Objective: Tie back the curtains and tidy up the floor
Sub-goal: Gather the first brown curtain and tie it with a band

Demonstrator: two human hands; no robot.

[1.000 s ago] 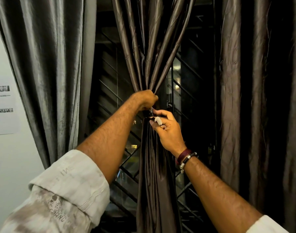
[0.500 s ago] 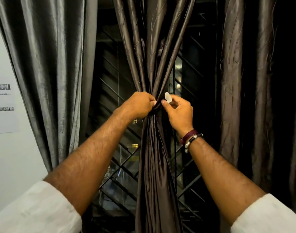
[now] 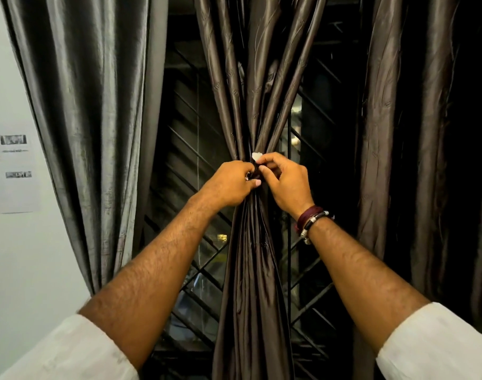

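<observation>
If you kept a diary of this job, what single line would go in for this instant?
step: tying middle curtain | left hand: grips gathered waist | right hand: pinches small white piece at tie | side curtains: loose | floor: unseen

Glossy, creased satin-like cloth curtain (image 3: 250,283), matt white paper sheet (image 3: 12,171), dark metal grille (image 3: 190,149)

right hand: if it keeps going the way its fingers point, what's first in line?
Probably the left hand: the right hand points leftward across the gathered dark brown satin curtain, which it already touches. Depth is unclear.
</observation>
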